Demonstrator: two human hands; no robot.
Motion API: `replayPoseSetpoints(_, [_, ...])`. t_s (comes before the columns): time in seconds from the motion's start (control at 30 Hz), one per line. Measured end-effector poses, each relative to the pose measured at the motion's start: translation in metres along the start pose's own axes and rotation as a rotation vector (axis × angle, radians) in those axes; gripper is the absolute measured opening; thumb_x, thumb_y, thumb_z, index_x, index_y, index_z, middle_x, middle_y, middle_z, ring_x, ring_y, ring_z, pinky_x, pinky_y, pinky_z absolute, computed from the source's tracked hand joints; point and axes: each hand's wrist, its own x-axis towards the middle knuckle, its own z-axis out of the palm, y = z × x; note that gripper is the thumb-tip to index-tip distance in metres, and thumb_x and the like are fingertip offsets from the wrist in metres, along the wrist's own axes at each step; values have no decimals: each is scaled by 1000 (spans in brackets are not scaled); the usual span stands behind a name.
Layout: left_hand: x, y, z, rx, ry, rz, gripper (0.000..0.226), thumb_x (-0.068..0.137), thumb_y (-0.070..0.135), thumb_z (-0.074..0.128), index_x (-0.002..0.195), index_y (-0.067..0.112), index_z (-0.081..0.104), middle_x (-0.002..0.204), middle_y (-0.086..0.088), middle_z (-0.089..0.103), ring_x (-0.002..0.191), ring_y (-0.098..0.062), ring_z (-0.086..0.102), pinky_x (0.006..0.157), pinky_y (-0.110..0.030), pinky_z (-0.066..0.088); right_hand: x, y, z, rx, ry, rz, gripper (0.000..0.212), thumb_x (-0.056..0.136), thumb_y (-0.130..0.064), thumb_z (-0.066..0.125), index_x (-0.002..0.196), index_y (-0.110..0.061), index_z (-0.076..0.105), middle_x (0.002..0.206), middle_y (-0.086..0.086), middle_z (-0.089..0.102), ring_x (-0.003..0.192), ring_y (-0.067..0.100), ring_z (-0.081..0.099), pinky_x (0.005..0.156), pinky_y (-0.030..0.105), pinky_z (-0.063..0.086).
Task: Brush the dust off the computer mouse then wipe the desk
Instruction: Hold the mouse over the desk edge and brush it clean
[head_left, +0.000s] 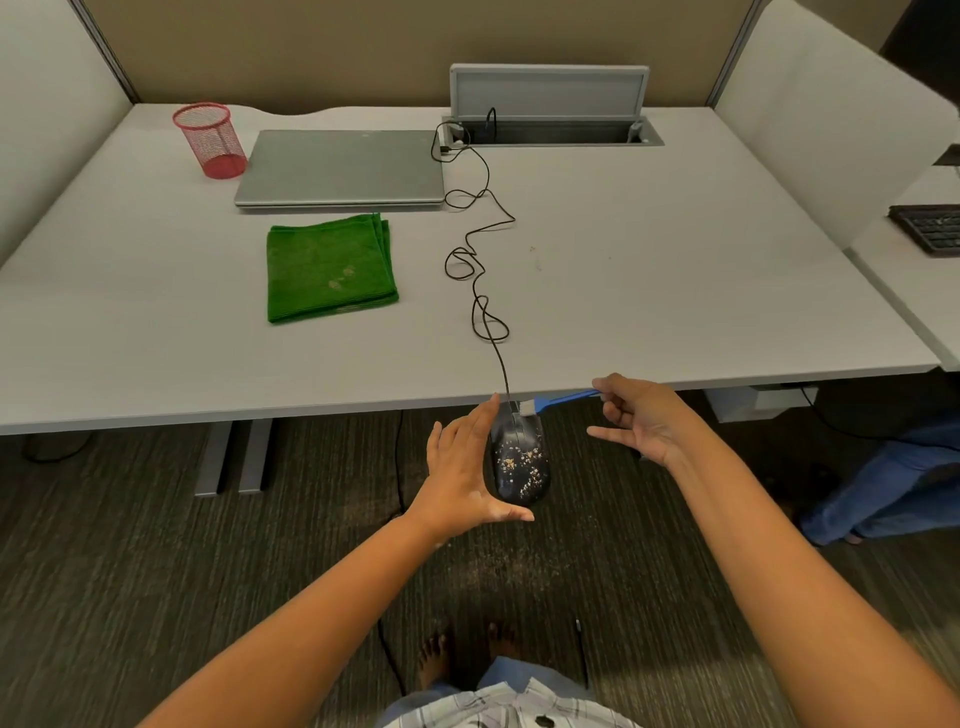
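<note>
A black wired computer mouse (519, 460), speckled with tan dust, is held off the front edge of the grey desk (675, 291) over the carpet. My left hand (465, 467) grips its left side and underside. My right hand (636, 418) pinches the handle of a small blue brush (558, 401), whose white bristles touch the front end of the mouse near the cable. The mouse cable (480, 270) runs in loops across the desk to the back. A folded green cloth (330, 267) with dusty marks lies on the desk to the left.
A shut grey laptop (343, 169) and a red mesh pen cup (210, 140) stand at the back left. An open cable hatch (550, 111) sits at the back centre. A keyboard (930, 226) lies on the neighbouring desk; another person's leg (878, 488) is at right.
</note>
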Motion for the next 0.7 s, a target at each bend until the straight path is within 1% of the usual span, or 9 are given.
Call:
replayPoseSetpoints(0.1, [0,0,-1,-2,-2,-7,128,48,61,79,130,56,-19,150,3,16,127,1,0,109,-41,-14,1,2,-4,13,32,13,10,77,-17,71,78,-14,61,67,-1,58,51,4,55,49,32,56])
replayPoseSetpoints(0.2, [-1,-1,-2,11,0,-10,127,48,62,79,130,56,-18,150,1,18,136,-12,7,110,-41,-13,2,-1,-8,49,57,18,10,77,-15,70,79,-14,60,67,-1,57,52,4,53,48,32,56])
replayPoseSetpoints(0.27, [-2,-1,-2,19,-2,-12,127,48,62,78,130,56,-19,149,1,19,137,-16,10,110,-42,-12,1,-3,-6,51,45,11,10,78,-16,70,80,-14,60,68,-1,56,54,5,53,49,32,56])
replayPoseSetpoints(0.47, [1,2,-4,38,-5,-4,128,48,63,78,130,53,-20,150,0,20,137,-18,12,112,-45,-9,-1,-3,8,0,7,0,11,77,-16,71,80,-13,61,68,-1,59,54,5,55,48,30,56])
replayPoseSetpoints(0.7, [1,1,-7,31,8,-2,129,48,62,78,130,52,-20,150,1,18,137,-18,11,112,-44,-9,-1,1,-14,49,73,23,11,78,-14,68,79,-13,58,69,0,55,54,5,52,47,30,55])
